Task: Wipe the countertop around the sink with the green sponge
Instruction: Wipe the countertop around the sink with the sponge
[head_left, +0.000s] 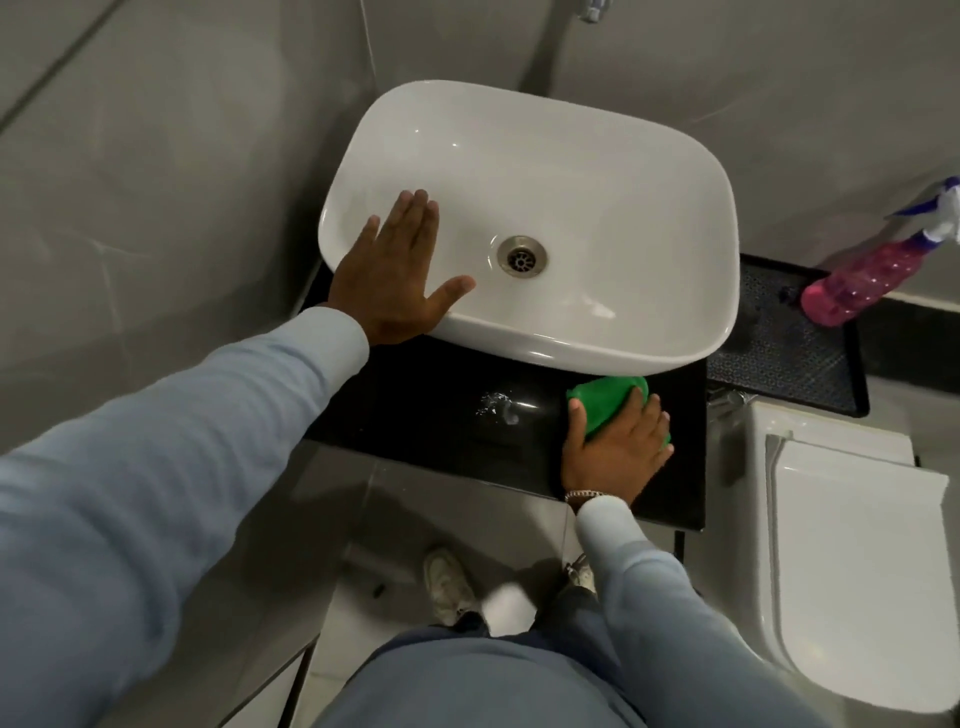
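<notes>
A white vessel sink (597, 171) stands on a glossy black countertop (415, 426). My right hand (618, 452) presses the green sponge (605, 402) flat on the countertop, just in front of the sink's front right corner; my fingers cover part of the sponge. My left hand (395, 270) lies flat and open on the sink's left rim, fingers spread and reaching into the basin. A small wet, foamy smear (498, 408) sits on the countertop left of the sponge.
A pink spray bottle (862, 280) leans on a black perforated tray (779, 358) to the right of the sink. A white toilet (852, 561) stands at lower right. Grey tiled walls close in behind and to the left. My shoes are on the floor below.
</notes>
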